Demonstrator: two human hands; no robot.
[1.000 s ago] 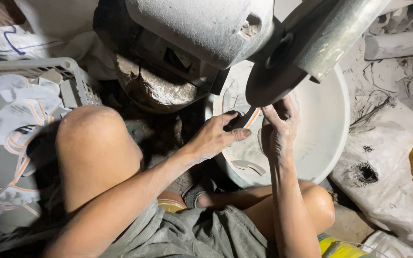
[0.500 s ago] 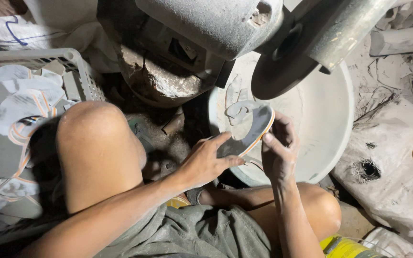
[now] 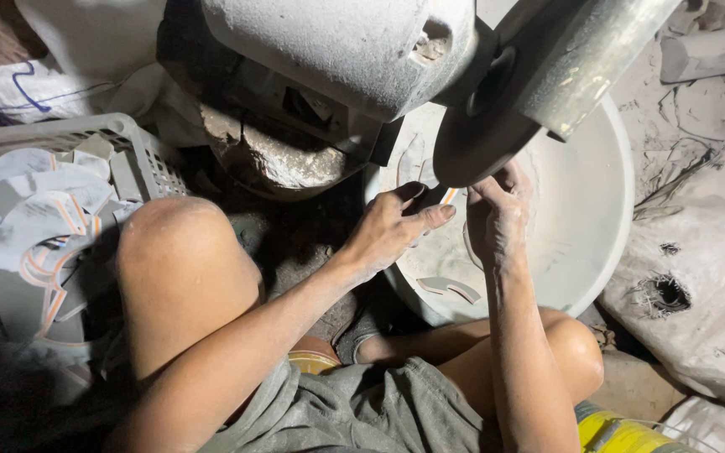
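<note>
Under the dark grinding wheel, a thin curved piece with an orange edge sits between both hands, mostly hidden by them and by the wheel's lower rim. It hangs over a big white basin dusted with pale powder; one finished curved strip lies loose on the basin's bottom, near its front wall. Above stands the bulky grey motor housing, crusted with dried dust. The floor around is dirty and cluttered, with white sacks to the right, one of them torn. On the left a plastic basket holds a heap of grey cut pieces with orange stripes.

The left hand has its fingers curled and pinched on the near end of the piece, thumb on top. The right hand is closed around the far end, fingertips tucked up against the wheel. Both forearms reach forward from the lap, the left crossing over the raised left knee, the right rising almost straight from the right thigh.
</note>
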